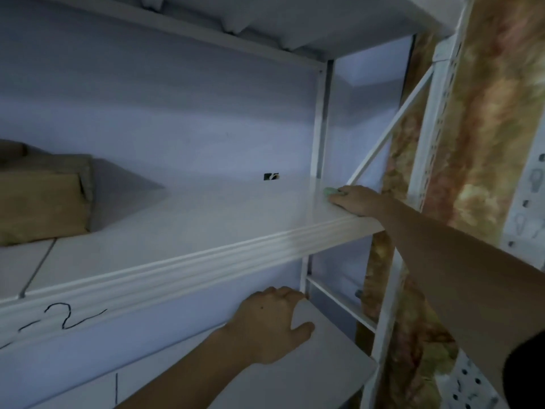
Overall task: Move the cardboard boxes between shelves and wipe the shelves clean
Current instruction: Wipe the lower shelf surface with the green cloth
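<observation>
A person's right hand (358,199) presses a small green cloth (331,191) into the far right corner of a white shelf (182,228), fingers curled over the cloth, beside the rear upright (320,125). The left hand (272,323) rests on the shelf below (318,367), fingers loosely bent and gripping nothing. A cardboard box (41,199) sits at the left end of the upper shelf, well apart from the cloth. With the arm at long reach, the cloth could snag on the upright or the diagonal brace (389,128) and slip from the hand. A wide sweep leftward could nudge the box, and the patch under it will likely stay unwiped unless it is moved.
</observation>
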Motion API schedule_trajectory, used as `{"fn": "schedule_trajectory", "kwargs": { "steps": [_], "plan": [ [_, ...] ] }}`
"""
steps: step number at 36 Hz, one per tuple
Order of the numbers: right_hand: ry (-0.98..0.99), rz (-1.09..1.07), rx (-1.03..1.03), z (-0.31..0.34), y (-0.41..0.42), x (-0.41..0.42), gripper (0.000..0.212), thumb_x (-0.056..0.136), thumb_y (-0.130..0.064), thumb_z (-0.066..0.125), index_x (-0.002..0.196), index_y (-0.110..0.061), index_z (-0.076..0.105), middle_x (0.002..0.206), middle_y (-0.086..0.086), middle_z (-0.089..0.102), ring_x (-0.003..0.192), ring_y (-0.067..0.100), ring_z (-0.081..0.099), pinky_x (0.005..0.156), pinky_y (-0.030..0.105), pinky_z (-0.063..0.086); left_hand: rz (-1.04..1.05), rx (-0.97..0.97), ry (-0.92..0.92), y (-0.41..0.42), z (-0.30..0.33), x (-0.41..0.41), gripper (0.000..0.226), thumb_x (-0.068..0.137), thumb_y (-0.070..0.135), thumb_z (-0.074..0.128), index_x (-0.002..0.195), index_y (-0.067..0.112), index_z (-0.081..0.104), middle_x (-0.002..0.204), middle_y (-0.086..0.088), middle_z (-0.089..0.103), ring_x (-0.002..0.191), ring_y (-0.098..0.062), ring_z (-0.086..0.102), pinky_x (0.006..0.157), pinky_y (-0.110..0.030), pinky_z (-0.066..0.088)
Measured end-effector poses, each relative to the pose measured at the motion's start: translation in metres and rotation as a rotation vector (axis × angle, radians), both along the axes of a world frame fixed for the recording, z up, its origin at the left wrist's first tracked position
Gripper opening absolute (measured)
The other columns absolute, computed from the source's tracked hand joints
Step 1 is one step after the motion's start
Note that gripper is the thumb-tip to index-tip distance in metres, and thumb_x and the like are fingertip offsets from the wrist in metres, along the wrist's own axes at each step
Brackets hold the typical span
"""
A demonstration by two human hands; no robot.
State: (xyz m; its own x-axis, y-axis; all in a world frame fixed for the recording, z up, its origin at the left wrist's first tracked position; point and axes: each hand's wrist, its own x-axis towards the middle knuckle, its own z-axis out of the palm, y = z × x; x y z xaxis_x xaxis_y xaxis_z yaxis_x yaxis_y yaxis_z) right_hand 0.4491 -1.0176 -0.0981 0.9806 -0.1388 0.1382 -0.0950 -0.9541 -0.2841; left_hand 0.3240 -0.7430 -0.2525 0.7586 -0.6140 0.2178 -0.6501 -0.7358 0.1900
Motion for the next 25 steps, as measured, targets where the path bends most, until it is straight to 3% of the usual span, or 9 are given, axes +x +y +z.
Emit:
{"fn": "schedule_trajectory", "kwargs": {
  "steps": [2,5,7,9,12,16,19,22,25],
  "plan": [
    [-0.025,0.038,0.002,0.001,0.003,-0.005,0.066,0.100,-0.065,0.042,0.144,-0.017,0.053,0.151,0.012,0.049,0.133,0.032,0.049,0.105,0.039,0.039,0.024,0.014,-0.001,0.003,-0.003,-0.003,0.065,0.100,0.063,0.044,0.154,0.028,0.040,0.151,0.008,0.049,0.128,-0.015,0.050,0.107,-0.025,0.038],
    [-0.085,0.117,0.031,0.001,0.009,-0.016,0.056,0.096,-0.066,0.050,0.120,-0.016,0.060,0.125,0.007,0.058,0.109,0.027,0.056,0.084,0.036,0.041,0.042,0.015,-0.003,0.006,-0.008,-0.008,0.066,0.100,0.064,0.043,0.155,0.029,0.039,0.151,0.010,0.049,0.127,-0.013,0.050,0.105,-0.020,0.036],
    [-0.141,0.163,0.027,-0.001,0.019,-0.027,0.047,0.094,-0.064,0.056,0.105,-0.018,0.059,0.114,0.005,0.058,0.103,0.025,0.056,0.081,0.035,0.043,0.055,0.018,-0.011,0.009,-0.009,-0.013,0.069,0.099,0.065,0.043,0.156,0.028,0.037,0.153,0.011,0.047,0.130,-0.012,0.048,0.105,-0.019,0.034],
    [-0.191,0.197,0.018,-0.005,0.032,-0.039,0.036,0.095,-0.058,0.060,0.092,-0.022,0.058,0.110,0.005,0.061,0.105,0.027,0.059,0.088,0.036,0.046,0.066,0.030,-0.008,0.013,-0.010,-0.021,0.071,0.099,0.066,0.042,0.158,0.027,0.035,0.155,0.011,0.044,0.132,-0.013,0.047,0.107,-0.020,0.032],
    [-0.255,0.228,0.018,-0.014,0.054,-0.065,0.032,0.100,-0.049,0.058,0.103,-0.019,0.069,0.115,0.006,0.069,0.109,0.027,0.062,0.096,0.039,0.049,0.081,0.049,-0.006,0.022,-0.009,-0.038,0.071,0.099,0.066,0.041,0.158,0.027,0.034,0.156,0.010,0.043,0.133,-0.014,0.047,0.109,-0.022,0.033],
    [-0.341,0.256,0.037,-0.022,0.088,-0.111,0.035,0.102,-0.044,0.056,0.116,-0.018,0.075,0.118,0.008,0.074,0.107,0.027,0.066,0.096,0.040,0.051,0.108,0.048,-0.006,0.043,-0.007,-0.070,0.071,0.100,0.065,0.040,0.158,0.026,0.033,0.157,0.009,0.042,0.134,-0.014,0.046,0.112,-0.024,0.033],
    [-0.408,0.294,0.105,-0.030,0.119,-0.147,0.028,0.103,-0.037,0.058,0.119,-0.022,0.075,0.119,0.006,0.074,0.107,0.026,0.067,0.093,0.036,0.051,0.134,0.048,-0.014,0.067,-0.002,-0.098,0.071,0.100,0.065,0.040,0.159,0.026,0.031,0.159,0.008,0.040,0.137,-0.015,0.044,0.115,-0.027,0.032],
    [-0.502,0.388,0.244,-0.045,0.155,-0.192,0.025,0.103,-0.029,0.060,0.120,-0.020,0.076,0.118,-0.006,0.073,0.104,0.011,0.063,0.086,0.022,0.044,0.172,0.054,-0.013,0.096,0.002,-0.131,0.070,0.101,0.063,0.040,0.159,0.026,0.031,0.160,0.006,0.039,0.139,-0.017,0.043,0.114,-0.027,0.032],
    [-0.554,0.430,0.323,-0.068,0.194,-0.231,0.027,0.101,-0.025,0.063,0.122,-0.014,0.074,0.126,0.003,0.072,0.115,0.017,0.064,0.099,0.024,0.045,0.213,0.056,-0.012,0.132,-0.001,-0.166,0.069,0.101,0.063,0.041,0.158,0.026,0.032,0.159,0.006,0.040,0.139,-0.018,0.043,0.114,-0.029,0.033]
  ]
}}
